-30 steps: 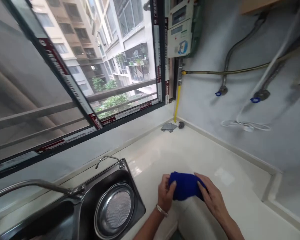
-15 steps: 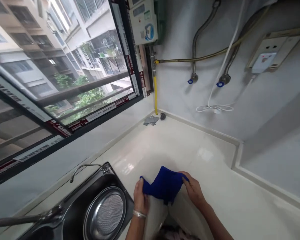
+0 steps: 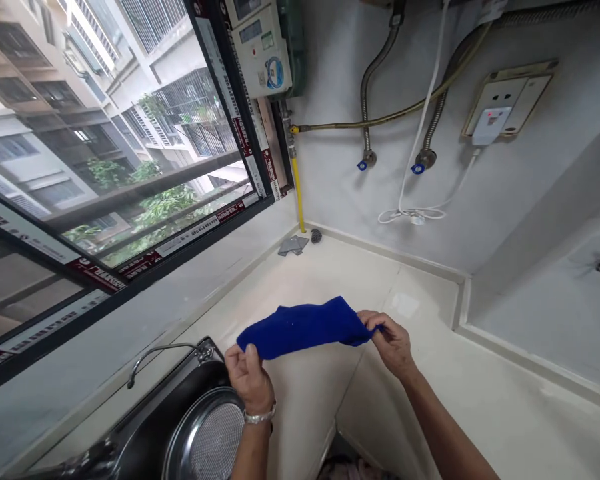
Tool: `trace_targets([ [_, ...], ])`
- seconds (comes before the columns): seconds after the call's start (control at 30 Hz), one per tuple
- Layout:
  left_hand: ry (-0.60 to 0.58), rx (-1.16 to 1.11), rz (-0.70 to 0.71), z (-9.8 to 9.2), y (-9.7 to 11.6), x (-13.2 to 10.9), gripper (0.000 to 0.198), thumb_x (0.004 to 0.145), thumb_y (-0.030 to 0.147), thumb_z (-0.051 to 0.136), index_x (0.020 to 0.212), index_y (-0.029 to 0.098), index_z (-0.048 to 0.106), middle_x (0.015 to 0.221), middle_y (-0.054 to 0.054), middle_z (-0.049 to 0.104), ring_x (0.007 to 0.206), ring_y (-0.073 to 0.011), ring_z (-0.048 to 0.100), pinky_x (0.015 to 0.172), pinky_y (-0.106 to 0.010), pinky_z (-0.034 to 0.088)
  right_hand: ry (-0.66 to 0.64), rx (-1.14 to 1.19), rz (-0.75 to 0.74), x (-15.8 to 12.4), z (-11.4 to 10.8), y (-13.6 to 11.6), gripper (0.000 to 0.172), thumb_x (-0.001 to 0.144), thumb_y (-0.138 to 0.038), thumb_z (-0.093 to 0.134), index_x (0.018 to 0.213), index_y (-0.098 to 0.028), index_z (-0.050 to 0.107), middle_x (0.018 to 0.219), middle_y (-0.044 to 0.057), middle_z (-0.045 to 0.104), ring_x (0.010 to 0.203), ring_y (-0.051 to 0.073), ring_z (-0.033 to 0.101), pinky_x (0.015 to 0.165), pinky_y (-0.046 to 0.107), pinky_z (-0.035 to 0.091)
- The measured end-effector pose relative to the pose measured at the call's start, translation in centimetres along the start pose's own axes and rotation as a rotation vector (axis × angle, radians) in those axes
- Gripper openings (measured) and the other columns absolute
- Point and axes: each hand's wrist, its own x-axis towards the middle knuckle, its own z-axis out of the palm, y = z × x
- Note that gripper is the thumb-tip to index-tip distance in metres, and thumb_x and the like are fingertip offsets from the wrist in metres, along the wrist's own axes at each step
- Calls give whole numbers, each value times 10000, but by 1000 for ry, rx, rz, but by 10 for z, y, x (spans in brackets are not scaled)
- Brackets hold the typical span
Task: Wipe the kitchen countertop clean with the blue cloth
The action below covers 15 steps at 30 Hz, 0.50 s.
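Note:
A blue cloth (image 3: 300,328) is stretched lengthwise between my two hands, above the pale countertop (image 3: 325,387). My left hand (image 3: 250,377) pinches its left end, thumb on top, and a silvery band circles that wrist. At the other end, my right hand (image 3: 391,343) grips a bunched corner between thumb and fingers. The cloth looks folded or doubled, with its right end twisted a little. Just left of and below my left hand sits a perforated metal strainer (image 3: 213,437) in the dark sink (image 3: 180,400).
A thin curved faucet (image 3: 155,350) rises by the sink. In the back corner lie a grey rag (image 3: 294,245) and a dark scourer (image 3: 316,235), beside a yellow pipe (image 3: 299,193). A white cord (image 3: 413,215) hangs on the wall. A window (image 3: 130,167) is on the left.
My hands have moved apart and forward, and the bunched blue cloth is now drawn out into a long strip. The view has shifted slightly.

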Motion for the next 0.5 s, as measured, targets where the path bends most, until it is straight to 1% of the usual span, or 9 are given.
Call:
trace_targets([
  [0.07, -53, 91, -113, -18, -26, -13, 595, 619, 702, 824, 861, 245, 530, 643, 100, 504, 614, -87, 507, 585, -219, 497, -122, -205, -41, -15, -17, 22, 176, 936, -270, 503, 805, -260, 620, 875, 41, 736, 982, 232, 700, 968, 435, 533],
  [0.17, -152, 234, -355, -50, -77, -38, 656, 469, 701, 886, 732, 226, 519, 623, 72, 551, 607, -149, 610, 539, -298, 566, -280, -535, -4, -61, -39, 63, 204, 828, -165, 470, 776, -259, 644, 867, 42, 755, 930, 233, 699, 974, 453, 531],
  [0.23, -181, 305, -473, -66, -104, -51, 704, 409, 719, 884, 750, 232, 507, 593, 60, 582, 573, -198, 662, 523, -343, 584, -295, -667, 32, -95, -40, 81, 279, 783, -123, 445, 858, -250, 682, 1005, 61, 775, 991, 235, 696, 978, 448, 539],
  [0.27, -193, 330, -509, -72, -112, -54, 730, 413, 727, 872, 822, 232, 522, 602, 46, 619, 575, -223, 690, 534, -360, 596, -297, -699, 32, -110, -37, 87, 354, 771, -106, 433, 963, -240, 700, 1125, 75, 765, 1065, 236, 685, 994, 447, 537],
  [0.33, -227, 363, -544, -78, -120, -54, 844, 475, 727, 844, 1082, 224, 543, 671, 7, 698, 631, -266, 743, 580, -384, 620, -346, -731, -2, -129, -22, 90, 563, 745, -84, 434, 1247, -208, 657, 1364, 102, 678, 1238, 247, 620, 1063, 469, 501],
  [0.4, -298, 427, -527, -79, -118, -49, 993, 580, 720, 799, 1379, 242, 455, 690, 18, 708, 670, -274, 765, 621, -392, 635, -444, -781, -26, -136, -3, 89, 755, 712, -78, 465, 1455, -193, 535, 1485, 121, 588, 1350, 285, 535, 1139, 524, 425],
  [0.43, -356, 481, -504, -79, -116, -45, 1025, 633, 727, 763, 1470, 258, 403, 686, 29, 697, 677, -273, 768, 625, -391, 636, -479, -822, -11, -135, 6, 89, 827, 699, -76, 482, 1518, -191, 475, 1509, 129, 563, 1370, 307, 507, 1149, 544, 401],
  [0.47, -419, 542, -479, -78, -115, -41, 1020, 671, 741, 727, 1507, 259, 397, 675, 32, 686, 675, -274, 768, 618, -389, 632, -494, -868, 24, -132, 13, 89, 876, 695, -72, 494, 1561, -188, 423, 1508, 139, 555, 1360, 323, 503, 1138, 551, 401],
  [0.5, -480, 600, -456, -77, -114, -38, 994, 691, 763, 694, 1496, 236, 446, 656, 24, 679, 668, -276, 764, 610, -389, 627, -492, -911, 69, -128, 19, 90, 893, 705, -68, 503, 1584, -179, 390, 1475, 151, 571, 1317, 329, 524, 1106, 541, 423],
])
